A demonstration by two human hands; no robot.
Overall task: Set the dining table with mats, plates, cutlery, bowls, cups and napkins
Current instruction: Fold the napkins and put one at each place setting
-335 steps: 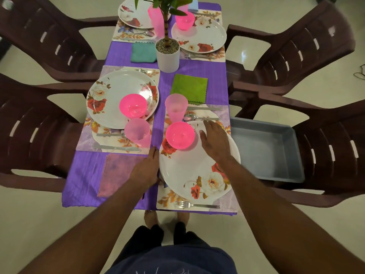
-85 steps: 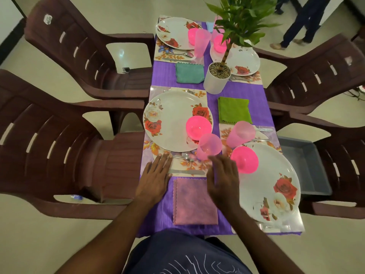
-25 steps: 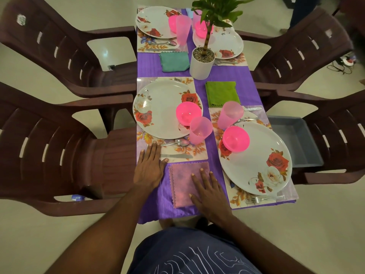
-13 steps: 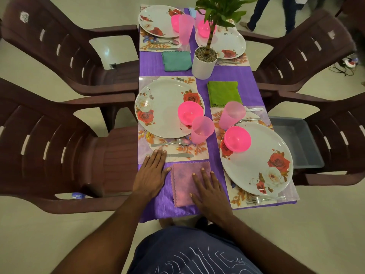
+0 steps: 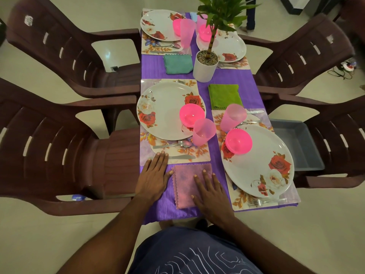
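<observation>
Head view, lower centre of the frame: the right hand (image 5: 211, 191) lies flat with straight, slightly spread fingers on the right part of the pink napkin (image 5: 187, 182), its grip fully open and holding nothing, only resting on the cloth. Just left of it the left hand (image 5: 153, 178) lies flat on the purple desk (image 5: 158, 210) cover, grip likewise open, its fingertips reaching the handle end of a knife (image 5: 181, 156) on the near left mat (image 5: 145, 151); whether they press it is hard to tell. Beyond that, mid-frame, a flowered plate (image 5: 167, 111) carries a pink bowl (image 5: 191, 115), with a pink cup (image 5: 203, 132) and a spoon (image 5: 173, 144) just beside it. To the lower right a second plate (image 5: 260, 165) carries another bowl (image 5: 238, 142), and a fork (image 5: 264, 202) peeks out at its near rim. A green napkin (image 5: 225, 95) sits further up, then a white plant pot (image 5: 205, 66) that partly hides the far right setting. The plant's top is cut off by the frame.
</observation>
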